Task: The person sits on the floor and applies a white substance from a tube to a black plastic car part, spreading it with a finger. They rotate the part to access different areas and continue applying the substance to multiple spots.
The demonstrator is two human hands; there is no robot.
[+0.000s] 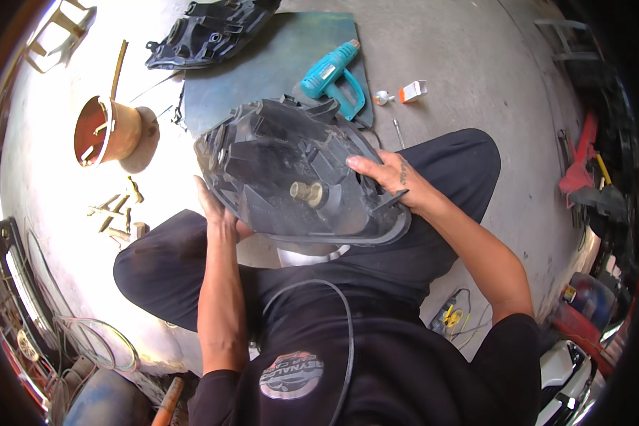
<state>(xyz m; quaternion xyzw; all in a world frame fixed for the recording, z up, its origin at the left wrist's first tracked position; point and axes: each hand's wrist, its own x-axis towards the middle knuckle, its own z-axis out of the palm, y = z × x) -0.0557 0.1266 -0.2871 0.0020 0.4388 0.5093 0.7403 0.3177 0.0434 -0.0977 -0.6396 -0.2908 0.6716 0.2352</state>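
Over my lap I hold a black car headlight housing (277,163), its back side up. A pale socket-like fitting (308,193) sticks out of its middle. My left hand (216,206) grips the housing's left end, its fingers partly hidden underneath. On the right edge my right hand (394,177) is closed, thumb on top and fingers below. Just beyond the housing, a teal heat gun (331,77) lies on a dark green board (277,42). A second black headlight housing (209,32) rests at the board's far left corner.
Left on the floor stand a brown bucket (124,131) with a stick and several scattered tool-like pieces (117,213). A small orange-white box (412,91), a small white round piece (383,98) and a metal rod (398,133) lie right of the board. A red tool (581,160) lies far right.
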